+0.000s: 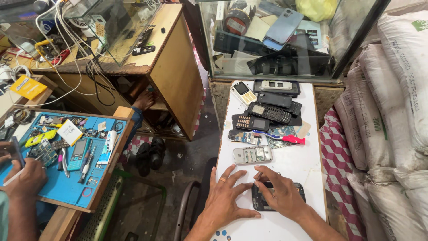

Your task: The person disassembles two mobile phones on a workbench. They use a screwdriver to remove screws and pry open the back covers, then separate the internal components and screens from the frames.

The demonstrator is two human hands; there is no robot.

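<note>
Both hands down on a dark phone at the near end of the white table.

Right hand [278, 194] lies over the phone [261, 205], fingers pressing its body; whether it grips cannot be told. Left hand [225, 198] is spread flat on the table [303, 165], fingertips just beside the phone's left edge, holding nothing. Risk, as judged: phone lies near the front edge, so a slip could push it off; the silver handset [252, 155] and loose boards [263, 136] lie close ahead, easily knocked.
</note>
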